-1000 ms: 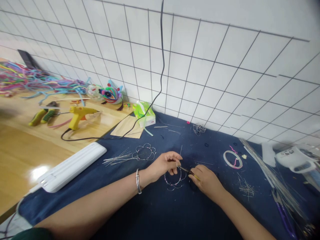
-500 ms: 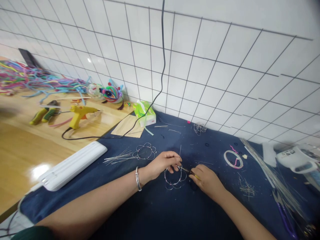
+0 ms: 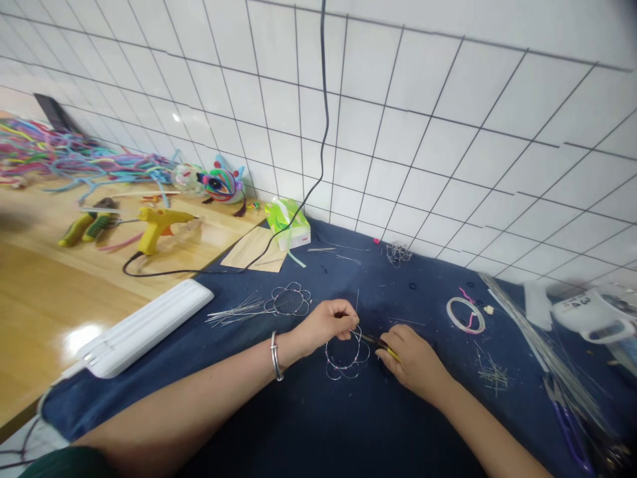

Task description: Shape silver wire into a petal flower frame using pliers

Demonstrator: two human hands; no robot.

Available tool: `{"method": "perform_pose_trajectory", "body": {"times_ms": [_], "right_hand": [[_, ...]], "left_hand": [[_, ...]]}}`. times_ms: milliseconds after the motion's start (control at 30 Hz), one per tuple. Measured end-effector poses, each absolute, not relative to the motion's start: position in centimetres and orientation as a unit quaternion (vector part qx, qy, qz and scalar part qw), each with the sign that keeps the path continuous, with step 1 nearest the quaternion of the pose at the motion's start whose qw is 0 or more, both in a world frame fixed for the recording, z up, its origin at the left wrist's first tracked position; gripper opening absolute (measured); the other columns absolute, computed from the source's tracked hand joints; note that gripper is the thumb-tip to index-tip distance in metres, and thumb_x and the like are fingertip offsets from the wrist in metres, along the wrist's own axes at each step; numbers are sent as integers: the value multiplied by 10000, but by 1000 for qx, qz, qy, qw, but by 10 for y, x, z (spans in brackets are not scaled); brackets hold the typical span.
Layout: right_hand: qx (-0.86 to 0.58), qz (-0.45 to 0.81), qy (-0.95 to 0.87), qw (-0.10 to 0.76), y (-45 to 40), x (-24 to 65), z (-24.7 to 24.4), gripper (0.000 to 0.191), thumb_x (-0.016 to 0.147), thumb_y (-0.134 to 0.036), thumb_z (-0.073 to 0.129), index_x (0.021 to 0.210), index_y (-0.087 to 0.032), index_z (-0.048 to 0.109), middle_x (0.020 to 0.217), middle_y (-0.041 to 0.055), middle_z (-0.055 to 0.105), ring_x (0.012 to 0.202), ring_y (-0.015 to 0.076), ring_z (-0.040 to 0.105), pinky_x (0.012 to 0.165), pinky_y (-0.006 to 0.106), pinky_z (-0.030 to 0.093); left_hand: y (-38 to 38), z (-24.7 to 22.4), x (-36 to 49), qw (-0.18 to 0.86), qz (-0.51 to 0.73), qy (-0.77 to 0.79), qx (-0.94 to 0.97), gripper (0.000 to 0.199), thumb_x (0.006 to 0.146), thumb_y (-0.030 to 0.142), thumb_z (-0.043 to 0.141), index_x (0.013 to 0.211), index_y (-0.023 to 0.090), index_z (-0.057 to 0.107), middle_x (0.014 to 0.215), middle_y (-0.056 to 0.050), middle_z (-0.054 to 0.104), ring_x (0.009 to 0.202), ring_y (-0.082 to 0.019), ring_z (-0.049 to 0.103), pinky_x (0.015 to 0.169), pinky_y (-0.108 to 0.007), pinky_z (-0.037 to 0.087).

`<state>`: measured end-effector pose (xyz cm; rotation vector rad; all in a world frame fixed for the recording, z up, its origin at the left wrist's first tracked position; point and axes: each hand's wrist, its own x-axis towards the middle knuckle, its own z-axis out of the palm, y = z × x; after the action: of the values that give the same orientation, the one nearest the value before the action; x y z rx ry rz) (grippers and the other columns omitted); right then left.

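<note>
Two wire flower rings lie in my head view. One, the beaded wire ring [image 3: 343, 367], hangs below the fingertips of my left hand [image 3: 331, 325], which pinches its upper edge between thumb and fingers; its round opening faces my camera, and one straight wire end points up and away. My right hand [image 3: 411, 362] is closed around one pair of yellow-handled pliers [image 3: 389, 350], long axis slanting leftward and slightly away, tips at the ring's right side; whether the jaws meet, I cannot tell. Its palm and fingers hide most of the handles. The second flower ring [image 3: 291, 314] lies left on the navy cloth [image 3: 288, 425], beside one wire bundle [image 3: 239, 310]. Surroundings: one black cable [image 3: 324, 119] crossing before one green tissue pack [image 3: 288, 222]; one yellow glue gun [image 3: 158, 224]; one white power strip [image 3: 146, 328]; at right, one white coil [image 3: 450, 315], one purple-handled tool [image 3: 568, 425] and one heap of short wires [image 3: 492, 377], too tangled to count.
</note>
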<state>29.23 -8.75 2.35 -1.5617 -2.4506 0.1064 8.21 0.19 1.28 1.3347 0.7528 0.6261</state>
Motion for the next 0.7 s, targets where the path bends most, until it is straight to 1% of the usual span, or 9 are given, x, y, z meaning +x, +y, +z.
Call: {"method": "perform_pose_trajectory", "body": {"times_ms": [233,700], "right_hand": [[-540,50,-833,108,-88,290,27,187,854,-312,447,929,-187,564,840,68,531,819,188,510,726,332,440],[-537,43,-835,114,-86,293,23,177,861,-298,440,888,-187,575,800,57,535,776,165,514,697,290,434]], "left_hand": [[0,9,84,667,271,344,604,194,760,336,566,756,141,557,610,2,570,574,-107,573,544,-227,472],[-2,13,84,670,255,328,616,157,784,298,542,785,142,560,617,-10,596,587,-116,591,546,-224,463]]}}
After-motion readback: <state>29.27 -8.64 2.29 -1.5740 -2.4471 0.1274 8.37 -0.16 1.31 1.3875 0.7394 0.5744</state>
